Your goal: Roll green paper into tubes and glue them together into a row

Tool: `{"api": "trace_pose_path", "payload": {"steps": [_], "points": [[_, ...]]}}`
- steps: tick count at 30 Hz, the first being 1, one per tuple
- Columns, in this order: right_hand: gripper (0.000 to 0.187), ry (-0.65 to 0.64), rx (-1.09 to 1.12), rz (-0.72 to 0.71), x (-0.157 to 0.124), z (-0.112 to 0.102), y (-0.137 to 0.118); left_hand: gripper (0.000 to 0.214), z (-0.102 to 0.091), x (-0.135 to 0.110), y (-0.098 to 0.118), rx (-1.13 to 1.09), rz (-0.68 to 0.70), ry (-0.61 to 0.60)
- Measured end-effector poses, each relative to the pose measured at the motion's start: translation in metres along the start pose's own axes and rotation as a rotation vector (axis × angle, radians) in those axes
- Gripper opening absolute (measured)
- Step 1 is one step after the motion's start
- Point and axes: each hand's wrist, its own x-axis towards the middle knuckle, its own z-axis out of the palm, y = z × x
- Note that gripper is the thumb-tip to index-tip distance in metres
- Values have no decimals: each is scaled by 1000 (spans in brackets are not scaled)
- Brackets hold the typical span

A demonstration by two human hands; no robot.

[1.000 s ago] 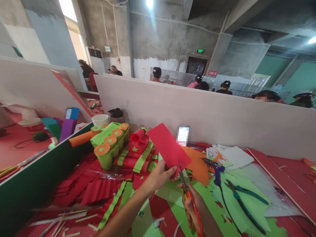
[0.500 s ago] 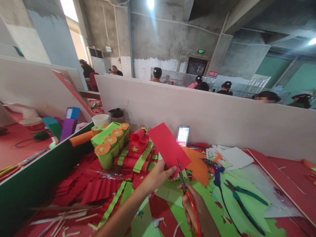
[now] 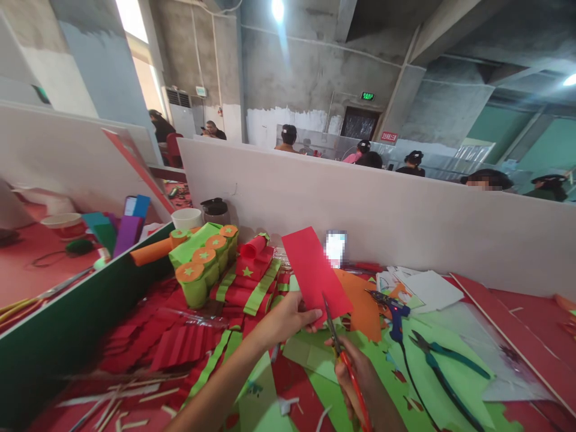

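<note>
A rectangular sheet of red paper [image 3: 310, 264] is pinched at its lower edge by my left hand [image 3: 294, 315], thumb on top, and it stands tilted above the table. My right hand [image 3: 353, 366] is wrapped round red-handled scissors [image 3: 348, 363]. Their dark blades point up and left, and the tip lies over the lower part of the red sheet. Whether the blades have cut into it I cannot tell. Just behind the sheet lies a piece of orange paper [image 3: 362, 300]. Green paper [image 3: 310, 360] is spread under both hands.
Left stands a green and orange paper model [image 3: 202, 258] beside a red one with green strips [image 3: 246, 273]. Folded red paper [image 3: 186, 348] and thin sticks [image 3: 112, 402] lie nearer. Right are a blue glue gun [image 3: 396, 318] and pliers [image 3: 443, 360]. A white partition [image 3: 405, 216] stands behind.
The red sheet has turned a little, its upper end moving right and now looking narrower. My hands keep nearly the same place. The view has shifted slightly.
</note>
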Motion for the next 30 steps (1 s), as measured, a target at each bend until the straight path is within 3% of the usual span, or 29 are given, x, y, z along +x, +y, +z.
{"api": "trace_pose_path", "payload": {"steps": [13, 21, 30], "points": [[70, -35, 19, 70, -1, -2, -3, 27, -2, 3, -9, -50, 45, 15], [78, 3, -16, 46, 3, 2, 2, 45, 4, 1, -8, -122, 81, 40], [69, -22, 23, 63, 1, -2, 2, 39, 5, 2, -10, -74, 43, 48]]}}
